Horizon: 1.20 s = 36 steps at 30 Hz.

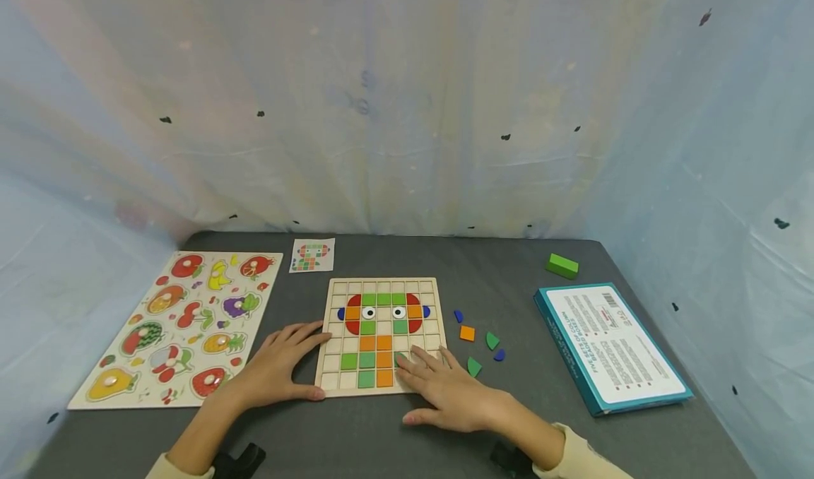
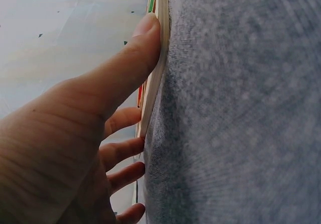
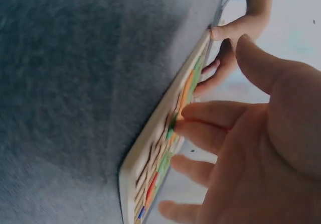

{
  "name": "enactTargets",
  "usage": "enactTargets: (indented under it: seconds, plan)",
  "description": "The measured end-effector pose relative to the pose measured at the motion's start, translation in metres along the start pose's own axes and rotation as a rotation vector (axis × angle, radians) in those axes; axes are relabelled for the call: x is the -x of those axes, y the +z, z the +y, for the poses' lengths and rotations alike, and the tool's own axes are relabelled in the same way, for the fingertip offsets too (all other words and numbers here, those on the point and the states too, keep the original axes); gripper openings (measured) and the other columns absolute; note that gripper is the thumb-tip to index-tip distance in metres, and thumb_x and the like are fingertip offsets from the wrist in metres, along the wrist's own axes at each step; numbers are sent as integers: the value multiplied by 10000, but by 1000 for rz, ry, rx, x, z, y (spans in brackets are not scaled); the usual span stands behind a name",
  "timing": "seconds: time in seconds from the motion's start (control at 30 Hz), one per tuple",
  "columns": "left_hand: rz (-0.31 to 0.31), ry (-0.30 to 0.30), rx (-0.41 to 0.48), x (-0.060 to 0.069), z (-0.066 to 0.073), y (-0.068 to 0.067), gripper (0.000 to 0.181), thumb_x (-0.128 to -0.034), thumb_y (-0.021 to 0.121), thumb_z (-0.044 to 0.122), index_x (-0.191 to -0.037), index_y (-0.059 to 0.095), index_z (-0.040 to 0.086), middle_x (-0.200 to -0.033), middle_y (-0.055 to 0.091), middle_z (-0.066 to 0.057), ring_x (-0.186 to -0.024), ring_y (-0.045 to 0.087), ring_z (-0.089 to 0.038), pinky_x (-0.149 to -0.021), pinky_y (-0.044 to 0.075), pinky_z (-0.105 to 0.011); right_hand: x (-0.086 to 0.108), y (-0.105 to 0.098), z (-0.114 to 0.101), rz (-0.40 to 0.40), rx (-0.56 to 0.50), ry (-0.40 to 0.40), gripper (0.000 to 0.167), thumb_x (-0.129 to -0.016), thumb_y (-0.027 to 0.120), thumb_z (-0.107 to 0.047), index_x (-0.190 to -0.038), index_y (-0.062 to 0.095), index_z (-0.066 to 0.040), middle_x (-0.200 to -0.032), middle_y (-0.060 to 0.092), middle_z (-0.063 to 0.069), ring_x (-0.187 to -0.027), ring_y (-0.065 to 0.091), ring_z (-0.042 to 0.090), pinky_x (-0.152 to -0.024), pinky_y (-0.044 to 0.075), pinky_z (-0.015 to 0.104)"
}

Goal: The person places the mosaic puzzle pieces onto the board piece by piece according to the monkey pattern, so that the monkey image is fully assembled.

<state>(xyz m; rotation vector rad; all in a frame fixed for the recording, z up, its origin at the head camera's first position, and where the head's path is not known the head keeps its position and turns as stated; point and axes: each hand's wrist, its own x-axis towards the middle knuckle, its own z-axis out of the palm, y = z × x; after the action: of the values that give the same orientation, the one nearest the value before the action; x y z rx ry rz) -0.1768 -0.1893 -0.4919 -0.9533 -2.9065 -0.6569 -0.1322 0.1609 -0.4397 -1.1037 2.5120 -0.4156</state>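
A square wooden grid board (image 1: pixel 329 362) holds a pattern of coloured tiles, with two eye tiles in its upper half. My left hand (image 1: pixel 273 366) spans the board's near left corner: the thumb lies against the near edge, and the spread fingers touch the left edge. My right hand (image 1: pixel 454 394) lies over the near right part of the board, palm down, fingers mostly straight. Its fingertips touch a green piece (image 3: pixel 171 128) beside the orange column; the fingers hide much of that piece. Just right of the board lie loose pieces: an orange square (image 1: pixel 467 333), two green and two blue curved ones.
A fruit puzzle board (image 1: pixel 210 338) lies to the left. Behind the grid board is a small pattern card (image 1: pixel 312 256). At the right are a teal box (image 1: pixel 613 345) and a green block (image 1: pixel 562 266). Curtains (image 1: pixel 407 111) surround the grey table (image 1: pixel 356 436).
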Motion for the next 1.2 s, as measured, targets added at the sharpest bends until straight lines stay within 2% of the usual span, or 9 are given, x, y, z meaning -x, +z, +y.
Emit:
enactTargets:
  seconds: [0.13,0.23,0.33,0.43,0.53,0.67,0.97,1.07,1.2]
  plan:
    - [-1,-2,-2,1,-1,1,981,-710,691,776,-1471,508,185,-1520,432,-117,-1356,391,-353,-1024,292,-681,5,-8,5,71,-91,-6,644,-1000,529,-494,-1507,453,-103,-1574,380,49,-1500,198,310,-1143,117,652]
    - [-7,-3,3,1,-1,1,976,-715,686,776,-1476,502,193,-1524,428,-115,-1360,386,-355,-1025,290,-683,11,-14,20,243,-70,21,514,-974,649,-326,-1406,572,-57,-1442,540,112,-1399,394,345,-1100,246,646]
    - [-12,-5,6,0,-1,1,975,-719,682,777,-1481,496,197,-1526,424,-116,-1364,382,-361,-1025,287,-686,18,-18,45,436,13,120,374,-900,746,-157,-1246,678,-30,-1239,644,141,-1160,574,339,-953,424,582]
    - [-9,-7,5,0,-1,2,977,-717,683,777,-1482,495,199,-1527,423,-116,-1364,381,-362,-1028,285,-685,27,-17,75,535,8,274,288,-848,786,-78,-1125,716,-40,-1071,644,101,-960,606,274,-808,488,473]
    - [-4,-7,-1,0,-1,2,983,-712,682,783,-1479,499,194,-1522,429,-112,-1358,387,-354,-1028,288,-681,35,-17,98,536,-78,387,247,-847,779,-43,-1084,707,-36,-982,590,81,-845,560,216,-728,476,403]
    - [1,-7,-6,0,-1,2,991,-706,683,787,-1475,505,189,-1517,434,-111,-1349,396,-347,-1024,293,-680,40,-18,112,491,-176,398,208,-850,762,-1,-1039,675,-20,-907,538,69,-758,470,168,-675,416,355]
    - [-2,-8,-3,-1,0,-1,983,-709,699,769,-1472,506,181,-1517,434,-120,-1351,392,-351,-1030,286,-680,38,-21,109,460,-143,491,161,-846,787,-59,-931,650,-73,-731,479,-14,-615,450,142,-574,376,329]
    - [1,-8,-3,-1,1,-1,984,-708,702,766,-1471,508,177,-1515,437,-120,-1350,393,-349,-1031,286,-679,38,-22,109,453,-166,477,171,-843,788,-52,-889,625,-75,-712,485,-12,-592,445,140,-559,365,318]
    - [-3,-10,-4,0,1,0,989,-705,695,775,-1472,507,180,-1516,435,-119,-1348,395,-351,-1029,287,-682,33,-26,111,451,-274,354,159,-848,761,7,-897,614,-32,-738,530,13,-611,471,138,-563,401,296]
